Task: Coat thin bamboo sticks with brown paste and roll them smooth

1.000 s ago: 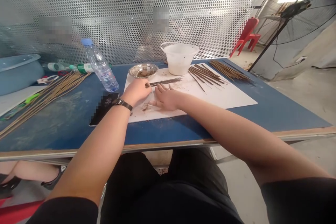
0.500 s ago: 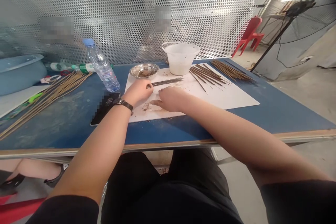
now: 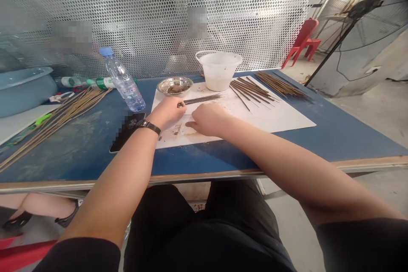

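Note:
My left hand (image 3: 170,110) is closed in a pinch on a thin stick (image 3: 187,114), low over a white sheet. That stick runs right to my right hand (image 3: 208,118), which is palm down with its fingers curled over the stick's end and its thumb apart. The fingertips there are partly hidden. Just beyond both hands lies a small bundle of dark thin sticks (image 3: 204,99). Brown crumbs (image 3: 176,130) are scattered on the white sheet (image 3: 280,121) near my hands. Behind my left hand stands a metal bowl (image 3: 175,86) with brown lumpy material in it.
A white bucket (image 3: 219,71) stands behind the bundle. Brown coated sticks (image 3: 255,90) fan out to its right, with more brown sticks (image 3: 282,86) beyond. A water bottle (image 3: 125,83), phone (image 3: 127,131), long tan sticks (image 3: 63,117) and blue basin (image 3: 25,89) are on the left.
My right hand has shifted slightly, and a little more of the thin stick shows between the hands. My left hand stays in almost the same place.

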A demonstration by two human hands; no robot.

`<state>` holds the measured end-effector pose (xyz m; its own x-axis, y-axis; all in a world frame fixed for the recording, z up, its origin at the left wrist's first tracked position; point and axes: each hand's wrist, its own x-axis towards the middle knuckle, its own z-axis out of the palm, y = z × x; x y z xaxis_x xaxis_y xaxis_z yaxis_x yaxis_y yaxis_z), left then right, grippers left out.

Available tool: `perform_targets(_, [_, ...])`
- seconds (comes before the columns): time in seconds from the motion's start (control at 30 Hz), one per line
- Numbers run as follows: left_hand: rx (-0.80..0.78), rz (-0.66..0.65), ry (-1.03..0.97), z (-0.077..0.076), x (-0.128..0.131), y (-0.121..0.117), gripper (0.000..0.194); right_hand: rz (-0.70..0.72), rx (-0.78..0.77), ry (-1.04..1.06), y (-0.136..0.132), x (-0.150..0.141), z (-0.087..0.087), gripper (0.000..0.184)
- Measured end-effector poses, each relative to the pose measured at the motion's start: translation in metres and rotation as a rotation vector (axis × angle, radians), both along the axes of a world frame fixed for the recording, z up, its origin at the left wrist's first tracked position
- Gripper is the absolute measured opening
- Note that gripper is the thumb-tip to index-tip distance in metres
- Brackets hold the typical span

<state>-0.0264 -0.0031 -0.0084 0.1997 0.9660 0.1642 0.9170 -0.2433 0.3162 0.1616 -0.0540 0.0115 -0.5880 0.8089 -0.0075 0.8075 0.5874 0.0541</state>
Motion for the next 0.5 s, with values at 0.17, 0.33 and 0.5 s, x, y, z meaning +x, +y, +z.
perform_targets(0.17, [0.011, -0.012, 0.021, 0.001, 0.001, 0.0, 0.021, 0.002, -0.049, 0.016, 0.018, -0.002, -0.009, 0.06])
perform_targets(0.33, [-0.032, -0.077, -0.03, 0.006, 0.006, -0.005, 0.023, 0.029, -0.055, 0.008, 0.018, 0.003, -0.005, 0.053])
perform_targets(0.5, [-0.054, -0.153, -0.038, 0.006, 0.016, -0.01, 0.02, 0.03, -0.011, 0.115, 0.013, 0.011, 0.008, 0.036])
